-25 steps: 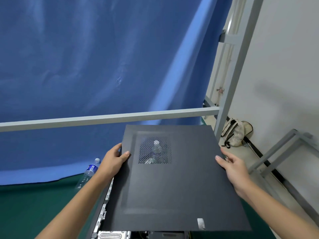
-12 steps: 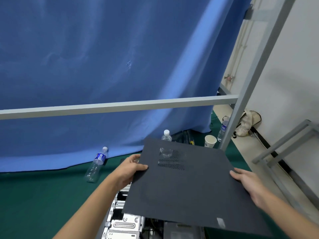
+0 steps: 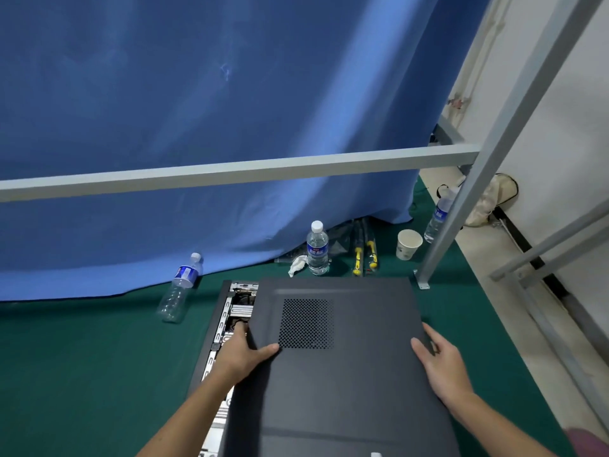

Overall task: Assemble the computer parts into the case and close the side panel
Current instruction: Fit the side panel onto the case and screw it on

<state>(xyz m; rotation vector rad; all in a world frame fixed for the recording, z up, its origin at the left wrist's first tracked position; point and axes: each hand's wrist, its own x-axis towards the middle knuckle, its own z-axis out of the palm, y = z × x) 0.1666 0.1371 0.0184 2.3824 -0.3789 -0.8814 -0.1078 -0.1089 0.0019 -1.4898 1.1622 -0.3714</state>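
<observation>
Side panel (image 3: 346, 367) has come down since a sec ago: was held up tilted in the air, now lies nearly flat over the case (image 3: 219, 328), shifted right w/ a strip of the interior still open on the left. Prob. needs sliding left to seat. Left hand (image 3: 245, 352) grips its left edge, right hand (image 3: 441, 364) holds the right edge. Bottle (image 3: 317, 249) label blue, text unreadable.

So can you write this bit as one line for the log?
step: fitting side panel | left hand: grips left edge | right hand: holds right edge | case: left strip uncovered
</observation>
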